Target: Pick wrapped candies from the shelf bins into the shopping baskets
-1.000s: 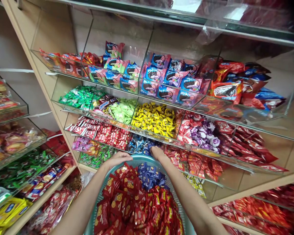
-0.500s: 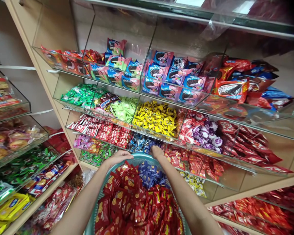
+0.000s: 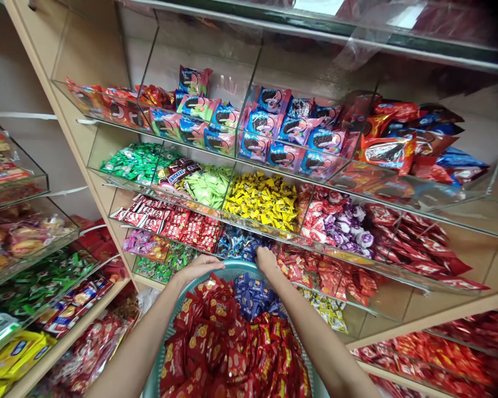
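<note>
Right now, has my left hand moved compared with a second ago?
No, not noticeably: your left hand stays on the teal basket, below and left of the shelved yellow packets.

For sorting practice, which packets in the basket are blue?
The small blue pile at the far edge of the basket; the other packets there are red.

Smooth, perforated plastic is seen in the basket (image 3: pixel 237 266) at 6 o'clock, glossy, crinkled film in the packets (image 3: pixel 209 334) inside it; clear, reflective panes are used for the bins (image 3: pixel 249 159) at 12 o'clock, and smooth, matt wood-look board for the upright (image 3: pixel 65 130) at 10
</note>
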{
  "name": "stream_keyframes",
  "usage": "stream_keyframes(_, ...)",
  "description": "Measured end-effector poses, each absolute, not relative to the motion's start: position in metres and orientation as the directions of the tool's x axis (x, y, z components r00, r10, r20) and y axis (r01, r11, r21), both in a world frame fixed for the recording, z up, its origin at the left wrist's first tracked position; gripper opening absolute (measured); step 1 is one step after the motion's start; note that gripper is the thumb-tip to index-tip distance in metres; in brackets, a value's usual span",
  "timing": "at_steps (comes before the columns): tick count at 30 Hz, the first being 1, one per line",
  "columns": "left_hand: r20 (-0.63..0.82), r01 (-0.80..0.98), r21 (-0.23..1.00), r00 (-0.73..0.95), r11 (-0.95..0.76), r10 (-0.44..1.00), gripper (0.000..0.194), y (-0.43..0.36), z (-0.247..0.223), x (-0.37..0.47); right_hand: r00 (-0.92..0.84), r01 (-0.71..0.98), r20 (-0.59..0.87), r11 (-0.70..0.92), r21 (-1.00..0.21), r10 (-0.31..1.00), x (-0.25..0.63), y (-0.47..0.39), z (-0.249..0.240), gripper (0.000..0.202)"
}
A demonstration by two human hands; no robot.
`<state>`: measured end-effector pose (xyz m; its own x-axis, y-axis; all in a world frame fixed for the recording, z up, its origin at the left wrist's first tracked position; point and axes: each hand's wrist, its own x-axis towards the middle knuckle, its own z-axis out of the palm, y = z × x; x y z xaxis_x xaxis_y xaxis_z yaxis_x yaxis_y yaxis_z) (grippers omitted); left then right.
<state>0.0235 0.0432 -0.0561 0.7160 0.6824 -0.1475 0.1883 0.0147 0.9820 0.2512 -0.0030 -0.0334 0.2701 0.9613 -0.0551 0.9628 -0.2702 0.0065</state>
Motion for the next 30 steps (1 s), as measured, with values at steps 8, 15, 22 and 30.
stream_keyframes(8, -0.148, 0.194, 0.981, 0.723, 0.008, 0.674, 0.042, 0.043, -0.056, 0.024, 0.124, 0.989, 0.213, -0.103, -0.107, 0.969, 0.250, -0.039, 0.000, 0.031)
stream_keyframes(15, -0.147, 0.203, 0.979, 0.713, -0.001, 0.685, 0.040, 0.041, -0.053, 0.024, 0.211, 0.711, 0.408, 0.147, -0.687, 0.888, 0.248, -0.074, -0.003, 0.028)
stream_keyframes(22, -0.158, 0.220, 0.976, 0.715, -0.005, 0.681, 0.043, 0.044, -0.056, 0.024, 0.473, 0.208, 0.246, 0.165, -0.964, 0.846, 0.246, -0.098, -0.034, 0.029)
stream_keyframes(30, -0.155, 0.231, 0.973, 0.708, -0.018, 0.689, 0.043, 0.041, -0.052, 0.023, 0.567, 0.278, 0.248, 0.100, -0.955, 0.785, 0.261, -0.122, -0.065, 0.037)
